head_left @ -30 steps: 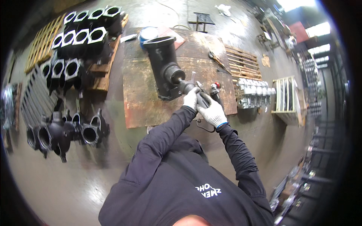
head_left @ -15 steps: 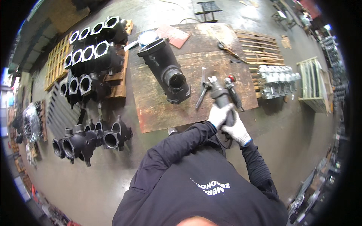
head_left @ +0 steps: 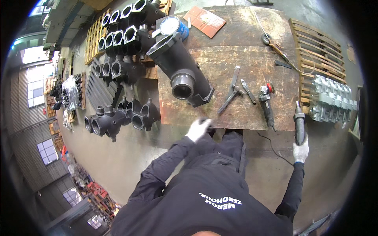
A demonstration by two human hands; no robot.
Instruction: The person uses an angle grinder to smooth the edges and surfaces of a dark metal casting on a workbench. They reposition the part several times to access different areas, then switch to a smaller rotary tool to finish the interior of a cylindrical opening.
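Note:
Out past the right front corner of the wooden table (head_left: pixel 252 112), my white-gloved right hand (head_left: pixel 301 152) is closed around the rear of a straight die grinder (head_left: pixel 299 124), whose tip points away from me. My gloved left hand (head_left: pixel 198 129) is at the front edge, below the big black cast housing (head_left: pixel 185 65). Blur and a dark patch at its fingertips hide whether it grips anything. The housing lies on the tabletop with a bare metal neck (head_left: pixel 182 87) facing me. Right of it lie a hammer (head_left: pixel 230 98), a flat metal tool (head_left: pixel 248 91) and an angle grinder (head_left: pixel 267 104) with a red disc.
A blue-and-white can (head_left: pixel 173 26) stands behind the housing, beside a reddish board (head_left: pixel 205 21). An air hose with a gauge (head_left: pixel 271 42) lies at the far right. Black castings (head_left: pixel 118 72) fill the left side. Silver castings (head_left: pixel 332 98) sit near a pallet (head_left: pixel 321 47). A cord (head_left: pixel 275 151) hangs by my legs.
Both hands were on the die grinder in front of me. My left hand has let go and moved left; my right has carried the grinder out to the right. The view has shifted.

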